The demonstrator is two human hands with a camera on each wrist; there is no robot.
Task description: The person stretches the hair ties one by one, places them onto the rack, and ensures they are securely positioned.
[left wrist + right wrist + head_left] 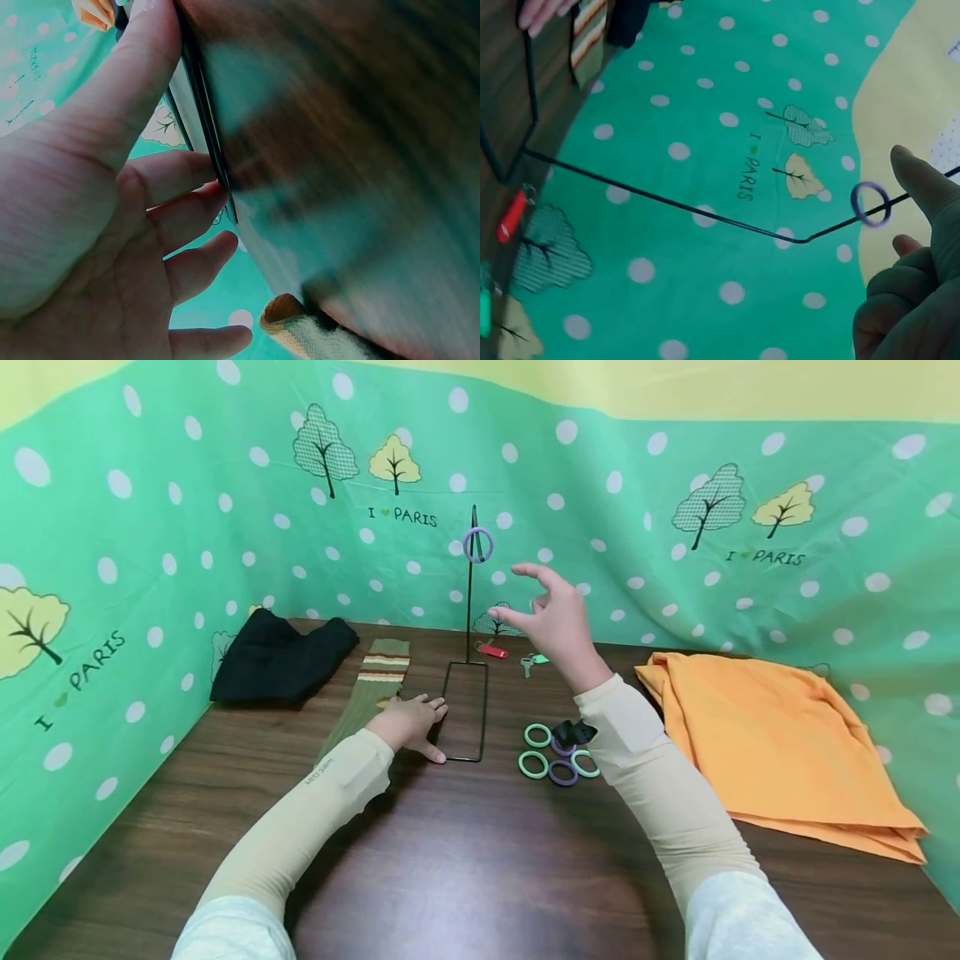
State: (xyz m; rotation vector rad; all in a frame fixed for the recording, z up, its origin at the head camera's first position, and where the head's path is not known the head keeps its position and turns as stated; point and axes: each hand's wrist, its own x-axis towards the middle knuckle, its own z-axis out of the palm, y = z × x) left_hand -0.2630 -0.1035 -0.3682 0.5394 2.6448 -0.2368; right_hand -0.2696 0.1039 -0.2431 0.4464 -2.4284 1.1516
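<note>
The left hand (408, 723) lies low and flat, palm down, fingers straight and slightly spread, forearm stretched forward in a beige sleeve. The right hand (552, 618) is raised, fingers loosely spread and relaxed, thumb apart, holding nothing.
</note>
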